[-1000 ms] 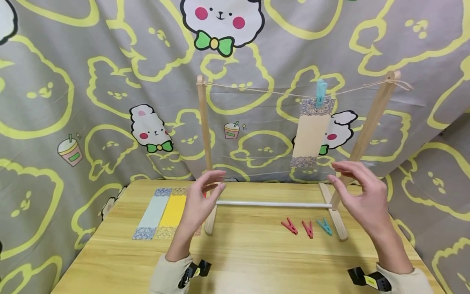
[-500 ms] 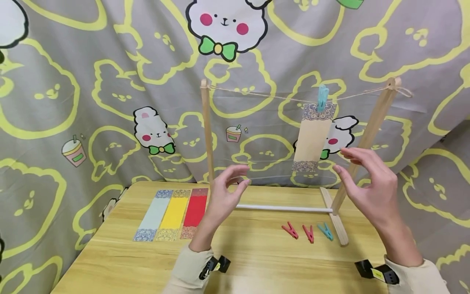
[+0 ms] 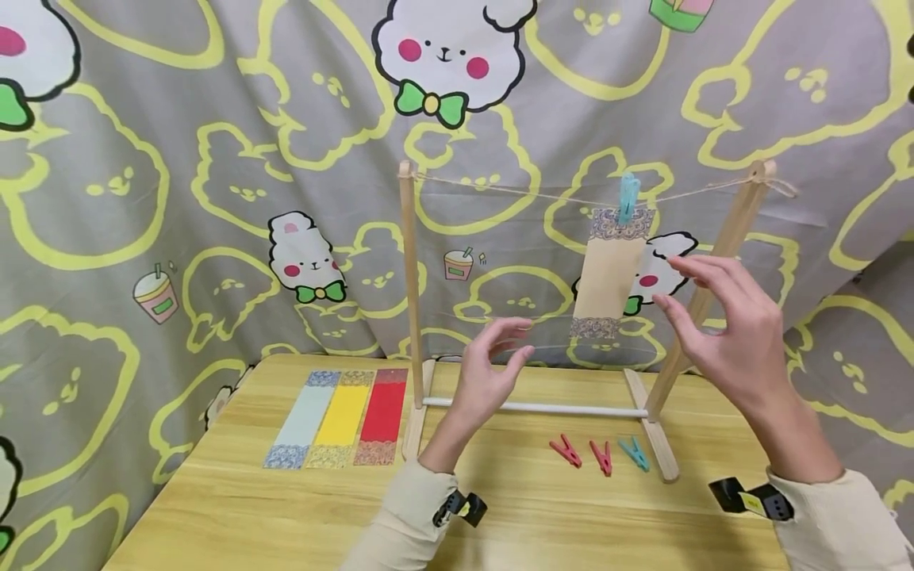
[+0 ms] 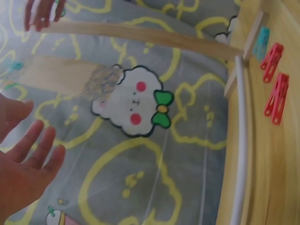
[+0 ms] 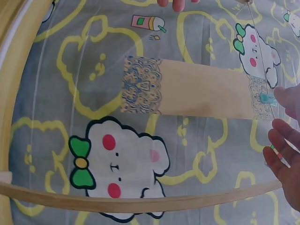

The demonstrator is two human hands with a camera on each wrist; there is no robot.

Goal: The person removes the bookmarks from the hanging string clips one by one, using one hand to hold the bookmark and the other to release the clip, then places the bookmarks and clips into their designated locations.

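A beige paper strip with patterned ends [image 3: 607, 277] hangs from a string [image 3: 500, 186], held by a light blue clothespin [image 3: 628, 198]. My right hand [image 3: 743, 341] is raised just right of the strip, fingers and thumb apart, in front of the right wooden post [image 3: 735, 230]. Lower and left of the strip is my left hand [image 3: 489, 373], its fingers loosely bent above the white crossbar [image 3: 571, 409]. Neither hand holds anything. In the right wrist view the strip [image 5: 201, 89] appears whole, and the right fingers overlap the string near the clothespin.
On the wooden table [image 3: 286, 515], a pale blue strip [image 3: 305, 416], a yellow strip [image 3: 343, 416] and a red strip [image 3: 382, 412] lie side by side at left. Two red clothespins [image 3: 566, 452] and a blue one [image 3: 634, 454] lie before the rack. A patterned curtain [image 3: 178, 198] hangs behind.
My left hand has moved right, from the left post to in front of the crossbar. My right hand has risen and shifted slightly right. The hanging strip stays clipped; the head view has shifted a little.
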